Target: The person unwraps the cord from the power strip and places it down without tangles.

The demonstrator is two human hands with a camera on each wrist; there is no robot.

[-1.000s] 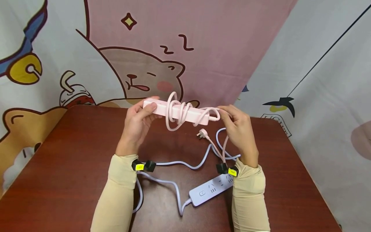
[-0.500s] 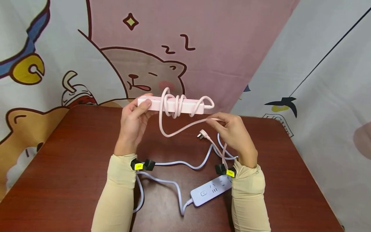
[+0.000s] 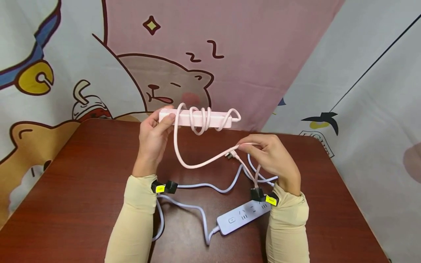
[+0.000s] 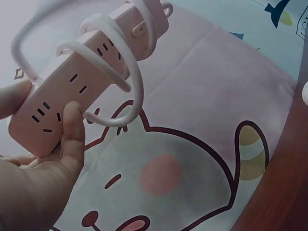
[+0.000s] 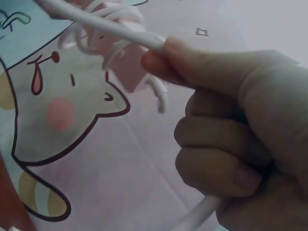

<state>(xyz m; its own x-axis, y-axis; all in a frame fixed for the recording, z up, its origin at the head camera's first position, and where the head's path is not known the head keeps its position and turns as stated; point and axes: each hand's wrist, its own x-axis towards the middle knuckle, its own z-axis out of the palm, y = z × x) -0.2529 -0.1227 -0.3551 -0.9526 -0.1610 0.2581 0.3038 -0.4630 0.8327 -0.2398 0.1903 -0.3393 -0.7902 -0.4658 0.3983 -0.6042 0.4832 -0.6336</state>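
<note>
My left hand (image 3: 152,137) grips the left end of a pink power strip (image 3: 215,118), held up above the far part of the table. In the left wrist view, the strip's sockets show, with thumb and fingers around its end. Its pink cord (image 3: 187,166) winds several times around the strip, then sags in a loose loop toward my right hand (image 3: 274,155). Thumb and index finger of that hand pinch the cord, and the other fingers curl around it in the right wrist view. Below that hand hangs the pink three-pin plug (image 3: 232,154), partly covered by the cord.
A white power strip (image 3: 238,219) lies on the brown table (image 3: 82,204), its right end hidden by my right wrist. Its pale cord (image 3: 197,185) curves across the table behind and beside my left forearm. A cartoon-print curtain (image 3: 250,54) hangs behind the table.
My right hand has moved down and slightly right with the cord. The cord's loop has come off the tight coil and widened, sliding left toward my left hand; the strip has levelled out.
</note>
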